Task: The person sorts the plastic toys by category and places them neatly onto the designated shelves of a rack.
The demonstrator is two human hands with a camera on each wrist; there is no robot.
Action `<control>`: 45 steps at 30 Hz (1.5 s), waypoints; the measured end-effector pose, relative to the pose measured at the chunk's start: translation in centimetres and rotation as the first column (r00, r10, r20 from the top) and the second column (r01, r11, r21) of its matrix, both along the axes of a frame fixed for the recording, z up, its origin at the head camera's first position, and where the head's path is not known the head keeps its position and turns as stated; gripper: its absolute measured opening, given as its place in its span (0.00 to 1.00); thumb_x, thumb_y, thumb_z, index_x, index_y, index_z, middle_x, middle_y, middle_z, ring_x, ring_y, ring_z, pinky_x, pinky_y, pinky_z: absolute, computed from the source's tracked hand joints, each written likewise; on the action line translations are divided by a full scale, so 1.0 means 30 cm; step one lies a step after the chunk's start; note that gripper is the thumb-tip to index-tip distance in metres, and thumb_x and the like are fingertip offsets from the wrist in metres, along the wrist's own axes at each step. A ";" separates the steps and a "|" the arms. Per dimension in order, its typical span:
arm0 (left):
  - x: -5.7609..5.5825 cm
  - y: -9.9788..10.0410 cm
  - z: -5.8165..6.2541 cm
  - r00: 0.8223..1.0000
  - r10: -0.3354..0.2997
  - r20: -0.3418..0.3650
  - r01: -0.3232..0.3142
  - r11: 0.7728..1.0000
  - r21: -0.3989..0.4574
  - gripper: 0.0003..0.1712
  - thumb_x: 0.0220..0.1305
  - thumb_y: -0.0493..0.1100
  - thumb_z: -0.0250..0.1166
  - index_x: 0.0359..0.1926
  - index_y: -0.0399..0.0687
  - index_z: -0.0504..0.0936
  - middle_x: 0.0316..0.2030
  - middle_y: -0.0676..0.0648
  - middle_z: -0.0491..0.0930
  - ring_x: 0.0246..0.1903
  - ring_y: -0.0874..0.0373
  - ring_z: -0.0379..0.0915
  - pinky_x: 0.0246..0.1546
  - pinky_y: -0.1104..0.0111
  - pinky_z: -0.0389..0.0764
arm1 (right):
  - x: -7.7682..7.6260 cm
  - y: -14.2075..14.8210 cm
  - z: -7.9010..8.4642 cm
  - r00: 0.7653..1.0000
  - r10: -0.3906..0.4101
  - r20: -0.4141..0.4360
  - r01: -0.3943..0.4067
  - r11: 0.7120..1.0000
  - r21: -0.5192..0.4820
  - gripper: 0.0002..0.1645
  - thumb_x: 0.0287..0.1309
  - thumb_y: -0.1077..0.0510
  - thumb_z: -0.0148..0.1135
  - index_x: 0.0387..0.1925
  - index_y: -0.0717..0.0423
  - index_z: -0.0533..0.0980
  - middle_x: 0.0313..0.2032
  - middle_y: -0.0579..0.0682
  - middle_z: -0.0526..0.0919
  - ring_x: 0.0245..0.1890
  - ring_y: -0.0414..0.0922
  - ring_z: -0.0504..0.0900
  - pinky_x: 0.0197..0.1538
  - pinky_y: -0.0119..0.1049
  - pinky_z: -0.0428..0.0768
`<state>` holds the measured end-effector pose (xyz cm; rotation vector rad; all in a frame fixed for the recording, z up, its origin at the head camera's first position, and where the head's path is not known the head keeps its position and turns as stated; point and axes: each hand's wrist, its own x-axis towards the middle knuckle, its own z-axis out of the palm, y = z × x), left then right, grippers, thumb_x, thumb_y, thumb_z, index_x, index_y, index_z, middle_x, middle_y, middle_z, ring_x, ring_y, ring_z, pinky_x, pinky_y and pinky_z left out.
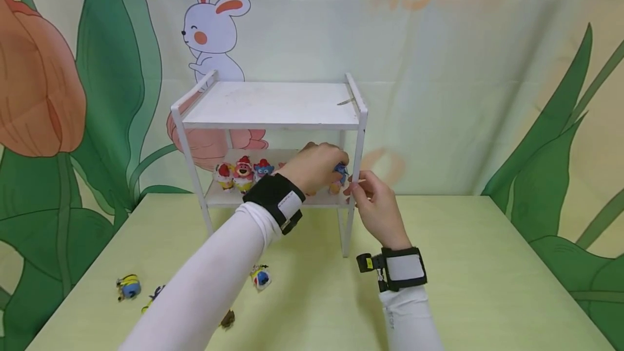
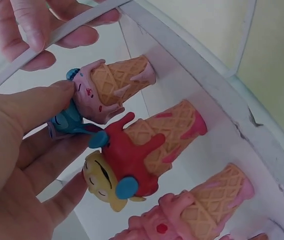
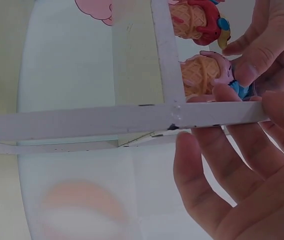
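Note:
My left hand reaches between the shelf's two levels at the right end. Its thumb and fingers pinch the blue top of an ice-cream-cone figurine, which stands on the lower board. Beside it is a second cone figurine with a red body and a yellow face. A pink cone figurine follows in the same row. My right hand grips the front right post of the white shelf. In the right wrist view, the thumb and fingers lie on either side of that post.
More figurines stand at the left of the lower board, including a red-capped pink one and a blue-faced one. On the table lie a blue-and-yellow figurine, another small figurine and a brown piece.

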<state>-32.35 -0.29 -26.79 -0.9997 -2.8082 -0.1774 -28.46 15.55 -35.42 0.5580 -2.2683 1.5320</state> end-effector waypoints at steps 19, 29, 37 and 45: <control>-0.007 -0.005 0.003 0.996 -0.034 0.086 0.031 0.999 0.037 0.07 0.67 0.39 0.64 0.44 0.41 0.82 0.33 0.48 0.77 0.34 0.55 0.71 0.38 0.67 0.72 | -0.033 0.016 -0.037 1.000 0.014 -0.023 -0.014 1.000 0.000 0.10 0.72 0.60 0.52 0.48 0.57 0.76 0.36 0.55 0.84 0.39 0.50 0.84 0.43 0.50 0.82; -0.008 -0.004 0.015 0.995 -0.032 0.094 0.029 0.999 0.024 0.08 0.67 0.38 0.64 0.45 0.41 0.81 0.35 0.48 0.78 0.35 0.56 0.71 0.39 0.67 0.73 | -0.036 0.017 -0.037 0.999 0.012 -0.037 -0.012 1.000 0.007 0.11 0.73 0.60 0.51 0.49 0.58 0.76 0.36 0.55 0.84 0.40 0.50 0.83 0.43 0.49 0.80; -0.004 -0.006 0.021 0.991 -0.003 0.136 -0.004 0.999 0.051 0.25 0.68 0.41 0.64 0.63 0.42 0.74 0.54 0.45 0.79 0.47 0.55 0.73 0.54 0.64 0.74 | -0.039 0.016 -0.031 0.999 0.019 -0.038 -0.019 1.000 -0.004 0.10 0.72 0.60 0.52 0.49 0.57 0.76 0.35 0.56 0.84 0.40 0.50 0.84 0.43 0.49 0.82; 0.039 -0.034 0.030 0.987 -0.032 0.159 0.010 0.991 0.137 0.30 0.70 0.43 0.61 0.70 0.44 0.66 0.64 0.44 0.70 0.50 0.54 0.72 0.52 0.66 0.75 | -0.036 0.018 -0.034 1.000 0.020 -0.020 -0.020 1.000 -0.015 0.10 0.72 0.60 0.52 0.49 0.58 0.76 0.37 0.58 0.84 0.39 0.51 0.83 0.43 0.51 0.81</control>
